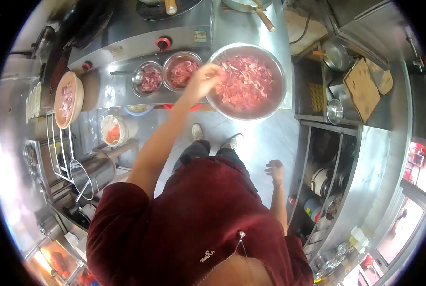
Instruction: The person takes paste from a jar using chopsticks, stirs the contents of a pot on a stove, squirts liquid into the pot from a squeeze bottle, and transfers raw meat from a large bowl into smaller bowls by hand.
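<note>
My left hand (205, 80) is over the left rim of a large steel bowl (282, 90), its fingers curled together and slightly blurred; what they hold, if anything, cannot be made out. Sliced raw meat (245, 82) fills much of that bowl. Just left of the hand stands a smaller steel bowl (165, 76) with meat pieces in it. Farther left, another small steel bowl (135, 91) holds meat and a ladle (137, 76). My right hand (275, 170) hangs low at my side, away from the counter, fingers partly spread and holding nothing.
A stove (141, 45) with red knobs runs behind the bowls. At the left is a tan basin (79, 97) of meat, above a white bucket (122, 128) and a tall steel pot (96, 171). Steel shelving (372, 167) stands at the right, with cutting boards (363, 90) beyond.
</note>
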